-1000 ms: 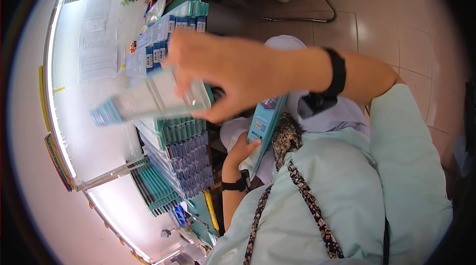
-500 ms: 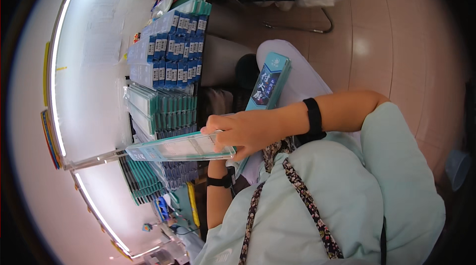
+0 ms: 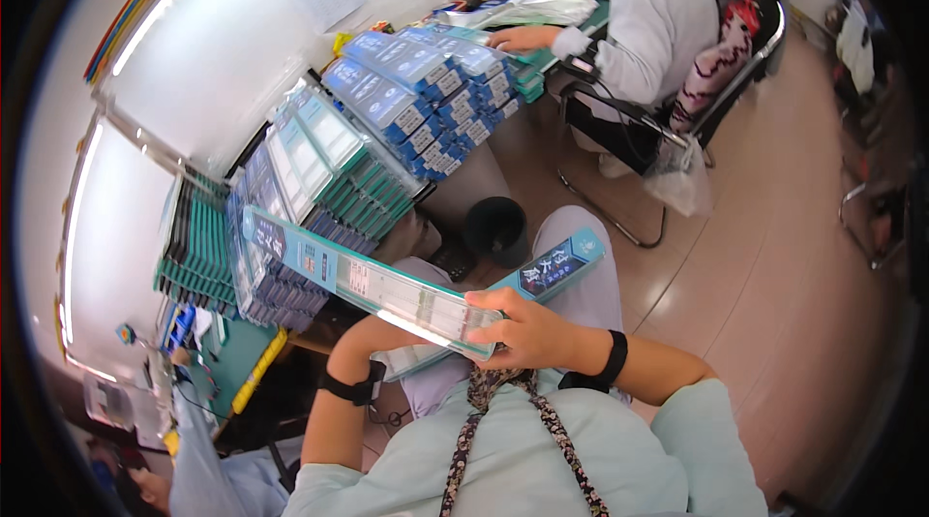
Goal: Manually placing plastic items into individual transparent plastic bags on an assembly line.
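My right hand (image 3: 521, 329) grips the near end of a long flat box (image 3: 363, 281) with teal edges and a clear cover. The box slants up to the left, its light-blue printed end over the stacks. My left hand (image 3: 375, 335) is under the box near its middle; the box hides its fingers, so I cannot tell whether it holds anything. Across my lap lies another long teal box (image 3: 556, 268) with a dark printed panel, passing beneath my right hand.
On the desk at left stand stacks of blue boxes (image 3: 416, 96), teal-edged clear boxes (image 3: 319, 154) and dark green-edged cases (image 3: 198, 246). A black bin (image 3: 496, 231) stands beyond my knees. One person (image 3: 648, 33) sits far right, another (image 3: 218, 464) at lower left.
The view has turned, bringing two other people into sight. The held box now lies lower across my body, slanting the other way. More of my left hand shows beneath it.
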Demonstrator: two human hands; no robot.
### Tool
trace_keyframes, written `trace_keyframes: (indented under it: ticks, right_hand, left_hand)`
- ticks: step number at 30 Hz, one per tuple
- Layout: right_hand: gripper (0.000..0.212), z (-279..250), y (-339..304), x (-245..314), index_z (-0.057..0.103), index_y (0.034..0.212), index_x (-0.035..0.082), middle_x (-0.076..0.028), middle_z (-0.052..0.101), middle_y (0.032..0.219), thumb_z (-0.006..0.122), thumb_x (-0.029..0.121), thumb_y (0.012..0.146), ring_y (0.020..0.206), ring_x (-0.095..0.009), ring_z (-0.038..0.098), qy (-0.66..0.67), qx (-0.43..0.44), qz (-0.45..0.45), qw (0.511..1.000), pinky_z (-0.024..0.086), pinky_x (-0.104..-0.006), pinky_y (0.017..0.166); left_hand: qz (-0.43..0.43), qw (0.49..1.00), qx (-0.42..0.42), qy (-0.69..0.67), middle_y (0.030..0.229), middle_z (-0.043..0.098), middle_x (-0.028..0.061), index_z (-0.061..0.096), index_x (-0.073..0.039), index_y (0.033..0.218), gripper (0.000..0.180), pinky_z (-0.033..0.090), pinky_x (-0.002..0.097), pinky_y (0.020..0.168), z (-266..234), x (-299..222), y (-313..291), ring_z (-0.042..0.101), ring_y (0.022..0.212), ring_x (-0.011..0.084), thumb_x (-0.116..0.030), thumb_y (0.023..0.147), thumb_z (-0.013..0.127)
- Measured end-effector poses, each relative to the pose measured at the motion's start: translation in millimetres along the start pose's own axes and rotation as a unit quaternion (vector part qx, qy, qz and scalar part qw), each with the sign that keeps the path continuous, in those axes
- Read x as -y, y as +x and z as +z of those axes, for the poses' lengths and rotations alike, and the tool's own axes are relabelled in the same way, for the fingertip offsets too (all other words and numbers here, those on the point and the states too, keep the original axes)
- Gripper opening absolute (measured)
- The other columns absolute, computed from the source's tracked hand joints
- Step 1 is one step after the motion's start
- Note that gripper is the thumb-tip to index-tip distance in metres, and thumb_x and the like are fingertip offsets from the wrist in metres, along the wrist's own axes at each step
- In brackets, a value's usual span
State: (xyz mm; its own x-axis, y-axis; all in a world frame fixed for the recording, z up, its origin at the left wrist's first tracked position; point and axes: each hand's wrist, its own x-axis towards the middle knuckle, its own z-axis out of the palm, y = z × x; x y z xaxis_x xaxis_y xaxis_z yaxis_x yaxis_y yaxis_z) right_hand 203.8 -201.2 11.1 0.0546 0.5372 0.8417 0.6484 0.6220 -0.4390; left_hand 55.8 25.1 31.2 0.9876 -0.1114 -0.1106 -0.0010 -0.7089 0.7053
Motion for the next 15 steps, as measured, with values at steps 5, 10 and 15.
trace_keyframes:
  ticks: [5, 10, 15]
  right_hand:
    - [0.058, 7.1, 9.7, 1.4, 0.048, 0.105, 0.014, -0.017, 0.042, 0.117, 0.084, 0.011, 0.059, 0.103, -0.031, 0.055, -0.049, -0.023, -0.026, 0.998, 0.050, -0.0356, 0.084]
    - [0.049, 11.0, 24.9, 2.7, 0.051, 0.104, 0.012, -0.018, 0.043, 0.121, 0.079, 0.008, 0.064, 0.106, -0.034, 0.054, -0.046, -0.050, -0.065, 0.996, 0.051, -0.0373, 0.081]
    - [0.044, 14.1, 39.9, -0.1, 0.054, 0.107, 0.014, -0.017, 0.044, 0.122, 0.076, 0.014, 0.069, 0.106, -0.032, 0.054, -0.019, 0.000, -0.040, 0.999, 0.051, -0.0374, 0.080]
  left_hand:
    - [0.053, 0.925, -0.081, -0.368, 0.129, 0.049, 0.0080, 0.038, -0.003, 0.134, 0.087, 0.035, 0.0380, 0.099, -21.1, -18.6, -24.3, 0.047, 0.117, 0.0216, -0.052, 0.070, 0.072]
    - [0.006, 0.717, -0.425, -0.552, 0.110, 0.056, 0.0066, 0.044, -0.005, 0.122, 0.043, 0.044, 0.0360, 0.087, -10.7, -60.8, -12.0, 0.055, 0.102, 0.0201, -0.040, 0.096, 0.042]
    - [0.019, 0.670, -0.516, -0.533, 0.095, 0.058, 0.0031, 0.050, -0.008, 0.110, 0.034, 0.047, 0.0312, 0.076, -21.8, -74.5, -9.0, 0.058, 0.087, 0.0149, -0.039, 0.094, 0.048]
